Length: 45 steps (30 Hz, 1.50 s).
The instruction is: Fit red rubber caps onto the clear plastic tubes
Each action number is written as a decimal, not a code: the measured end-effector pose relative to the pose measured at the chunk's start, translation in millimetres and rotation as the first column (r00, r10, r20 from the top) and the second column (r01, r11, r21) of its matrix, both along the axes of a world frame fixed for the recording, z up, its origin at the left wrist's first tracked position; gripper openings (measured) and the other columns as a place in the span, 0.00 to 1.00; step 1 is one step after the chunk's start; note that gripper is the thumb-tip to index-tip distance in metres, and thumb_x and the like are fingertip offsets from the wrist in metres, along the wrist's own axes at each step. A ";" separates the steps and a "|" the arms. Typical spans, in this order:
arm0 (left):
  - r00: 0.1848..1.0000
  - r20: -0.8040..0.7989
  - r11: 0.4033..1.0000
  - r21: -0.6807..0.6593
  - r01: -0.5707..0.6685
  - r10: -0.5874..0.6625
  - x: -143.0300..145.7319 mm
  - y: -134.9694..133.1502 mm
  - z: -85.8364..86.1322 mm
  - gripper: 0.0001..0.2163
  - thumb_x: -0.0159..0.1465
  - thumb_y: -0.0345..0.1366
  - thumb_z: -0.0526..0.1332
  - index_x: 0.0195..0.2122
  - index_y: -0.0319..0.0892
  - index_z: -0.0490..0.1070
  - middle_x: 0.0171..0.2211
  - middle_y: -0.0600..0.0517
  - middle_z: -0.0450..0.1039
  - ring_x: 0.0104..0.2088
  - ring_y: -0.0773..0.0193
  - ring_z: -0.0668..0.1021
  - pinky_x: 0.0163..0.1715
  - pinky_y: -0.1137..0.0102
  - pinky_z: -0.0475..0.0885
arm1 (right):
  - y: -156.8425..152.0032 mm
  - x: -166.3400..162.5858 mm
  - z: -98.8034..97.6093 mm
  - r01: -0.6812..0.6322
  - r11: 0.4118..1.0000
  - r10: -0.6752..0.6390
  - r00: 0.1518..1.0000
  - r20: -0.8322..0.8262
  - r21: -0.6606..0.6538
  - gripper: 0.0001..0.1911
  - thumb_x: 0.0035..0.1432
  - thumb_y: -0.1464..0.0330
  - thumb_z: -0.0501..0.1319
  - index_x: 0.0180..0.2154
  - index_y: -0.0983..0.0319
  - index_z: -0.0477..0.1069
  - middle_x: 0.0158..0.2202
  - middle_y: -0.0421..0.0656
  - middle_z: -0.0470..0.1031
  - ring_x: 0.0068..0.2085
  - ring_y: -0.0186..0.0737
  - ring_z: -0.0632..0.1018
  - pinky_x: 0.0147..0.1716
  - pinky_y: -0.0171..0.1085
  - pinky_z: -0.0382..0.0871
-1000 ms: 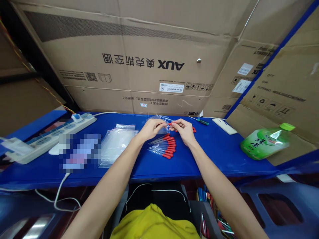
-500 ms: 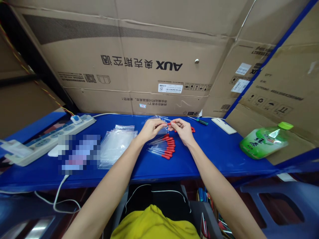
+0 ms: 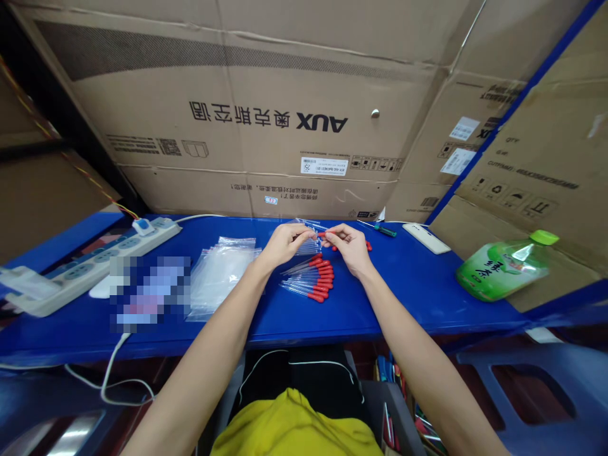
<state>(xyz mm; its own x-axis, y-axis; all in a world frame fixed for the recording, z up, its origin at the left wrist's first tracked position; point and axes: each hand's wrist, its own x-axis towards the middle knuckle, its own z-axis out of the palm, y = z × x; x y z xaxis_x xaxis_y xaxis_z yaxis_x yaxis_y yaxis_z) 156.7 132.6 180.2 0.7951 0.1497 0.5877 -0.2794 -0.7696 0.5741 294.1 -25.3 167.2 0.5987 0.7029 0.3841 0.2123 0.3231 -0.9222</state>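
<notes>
My left hand (image 3: 289, 244) and my right hand (image 3: 349, 246) meet over the blue table, fingertips pinched close together. Between them is a dropper, its red rubber bulb (image 3: 325, 234) showing at my right fingertips; my left fingers close on its other end, mostly hidden. Just below my hands lies a fan of droppers (image 3: 319, 285), clear thin tubes pointing left and red bulbs right. Behind my hands are several clear tubes (image 3: 308, 248), partly covered. A few loose red bulbs (image 3: 368, 246) rest beside my right hand.
Clear zip bags (image 3: 221, 278) lie stacked left of my arm. Further left are a blurred-out phone (image 3: 154, 291) and a power strip (image 3: 114, 250). A screwdriver (image 3: 386, 231), a white flat device (image 3: 426, 238) and a green bottle (image 3: 503, 269) are rightward. Cardboard (image 3: 266, 76) walls the back.
Slightly more of the red bulb shows between my fingertips. Both hands stay in nearly the same place, and the droppers on the table have not moved.
</notes>
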 end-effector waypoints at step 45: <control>0.999 -0.038 0.930 -0.367 -0.012 -0.002 3.0 1.4 -1.1 0.17 0.67 0.50 0.64 0.38 0.39 0.80 0.29 0.51 0.77 0.29 0.65 0.74 0.30 0.70 0.65 | -2.5 6.2 1.5 0.037 0.999 -0.036 0.998 -0.045 0.034 0.20 0.48 0.53 0.75 0.37 0.59 0.79 0.31 0.43 0.84 0.31 0.41 0.84 0.34 0.39 0.78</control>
